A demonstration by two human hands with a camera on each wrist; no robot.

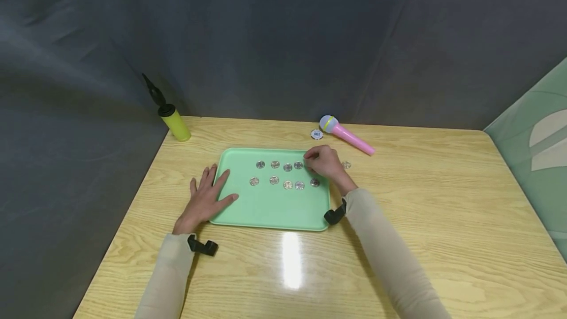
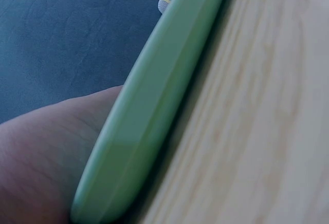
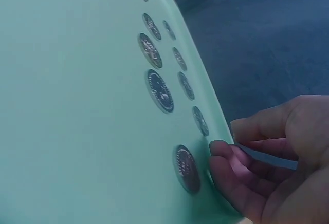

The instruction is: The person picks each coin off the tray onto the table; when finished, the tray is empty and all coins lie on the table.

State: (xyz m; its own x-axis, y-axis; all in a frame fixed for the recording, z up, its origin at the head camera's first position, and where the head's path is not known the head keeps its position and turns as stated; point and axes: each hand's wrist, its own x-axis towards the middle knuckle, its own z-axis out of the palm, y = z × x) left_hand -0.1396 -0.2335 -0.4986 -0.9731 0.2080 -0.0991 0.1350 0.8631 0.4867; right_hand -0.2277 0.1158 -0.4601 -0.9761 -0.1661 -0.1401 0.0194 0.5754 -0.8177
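Note:
A light green tray holds several silver coins in two rows across its far half. My left hand lies spread over the tray's left edge, with the thumb and index finger reaching onto its surface. At the tray's far right corner is my right hand, fingers bent and fingertips low beside the end of the far row. In the right wrist view, the right hand's fingertips are close to a dark coin and another coin. I cannot tell whether a coin is hidden between those fingers.
Right of the tray, another coin lies on the wooden table. A round white chip and a pink toy microphone lie behind it. A yellow-green pump with a black nozzle stands at the back left, by the dark curtain.

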